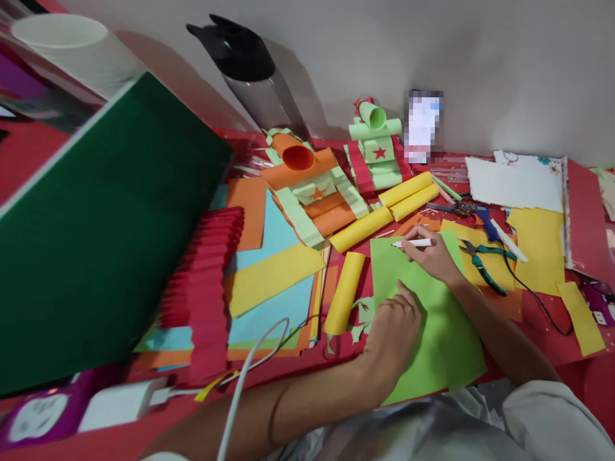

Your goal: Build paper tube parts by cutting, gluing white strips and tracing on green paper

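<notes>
My right hand [431,256] is closed around a white marker with a dark reddish end [421,242]. Its tip is at the upper edge of a bright green sheet of paper [442,333]. My left hand [394,328] rests on the sheet's left side, index finger stretched out and the others partly curled, holding nothing. Left of it stands a yellow paper roll [344,291]. More yellow paper rolls [410,195] lie beyond the sheet. Behind them are an orange and green paper model [329,214] and a green and red one [369,171], each bearing a star.
Pliers [485,269] and a blue glue gun [487,221] lie right of the sheet. At left are red crepe paper [209,288], stacked coloured paper [273,314], a dark green board [110,243] and a white cable [240,384]. A bottle [250,70] and phone [423,125] stand against the wall.
</notes>
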